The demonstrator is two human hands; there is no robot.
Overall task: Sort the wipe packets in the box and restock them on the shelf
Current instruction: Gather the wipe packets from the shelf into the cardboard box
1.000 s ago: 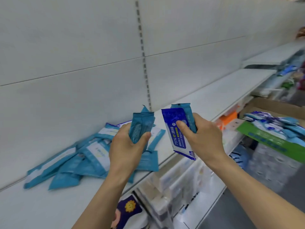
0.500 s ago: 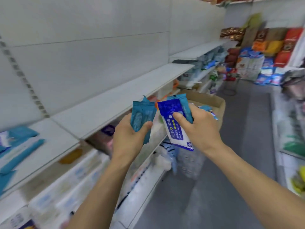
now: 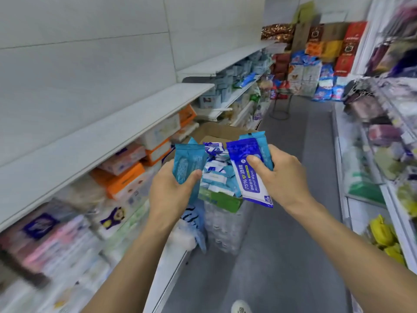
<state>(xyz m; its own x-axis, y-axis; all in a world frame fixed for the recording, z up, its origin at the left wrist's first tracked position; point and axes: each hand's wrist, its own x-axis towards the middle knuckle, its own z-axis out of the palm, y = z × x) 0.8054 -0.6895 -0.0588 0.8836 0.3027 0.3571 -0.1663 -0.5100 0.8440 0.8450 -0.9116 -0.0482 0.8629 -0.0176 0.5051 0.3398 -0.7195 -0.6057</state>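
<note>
- I see the cardboard box [image 3: 216, 132] straight ahead of both hands, in the aisle beside the lower shelving; its open top is heaped with loose wipe packets [image 3: 217, 175] in white and blue.
- Both hands sit just in front of the box's near rim, above the heap. My judgement: the right hand is slightly nearer the box centre, the left nearer the shelving side.
- My left hand [image 3: 172, 190] grips a teal packet [image 3: 187, 163]. Fingers curl behind it, the thumb presses across the lower front. The packet's long axis runs near upright, its crimped top edge pointing away from me.
- My right hand [image 3: 282, 177] pinches a dark blue packet marked alcohol wipes [image 3: 247, 175], thumb on the front face, fingers behind. A second teal packet [image 3: 261, 143] shows behind it in the same grip. Long axis tilted, top away, bottom corner hanging toward me.
- The white shelf [image 3: 135, 123] runs along my left, above stocked rows; the stretch in view is bare. It lies to the left of the left hand, well apart from the right.
- Judgement: the sort turns on colour. Teal is split across both hands, so the hidden teal one may need passing leftward before anything goes to the shelf.
- Risk, as I judge it: the rear packet in the right hand is held by friction only and could slip.
</note>
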